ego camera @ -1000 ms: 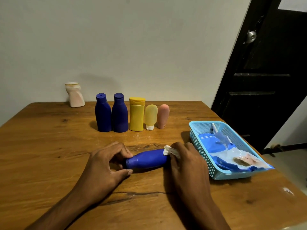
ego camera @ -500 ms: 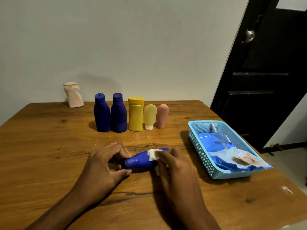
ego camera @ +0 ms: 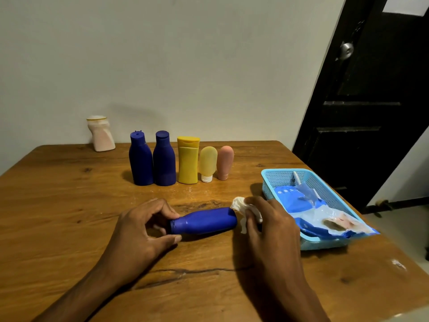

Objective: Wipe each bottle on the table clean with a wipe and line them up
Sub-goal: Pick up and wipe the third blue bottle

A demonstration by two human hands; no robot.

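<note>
White wipe (ego camera: pixel 239 204) pinched — right hand (ego camera: pixel 270 225) curled.

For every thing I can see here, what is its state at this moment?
Blue bottle: lying on its side, cap end gripped by left hand.
Wipe: crumpled, held by right hand at bottle's base.
Five lined-up bottles: upright.
White bottle: upright, apart.
Basket: holds wipes pack.

A blue plastic bottle (ego camera: pixel 204 220) lies on the wooden table (ego camera: pixel 69 205), before five standing bottles (ego camera: pixel 181 160); a light-blue mesh basket (ego camera: pixel 287 176) sits right.
</note>
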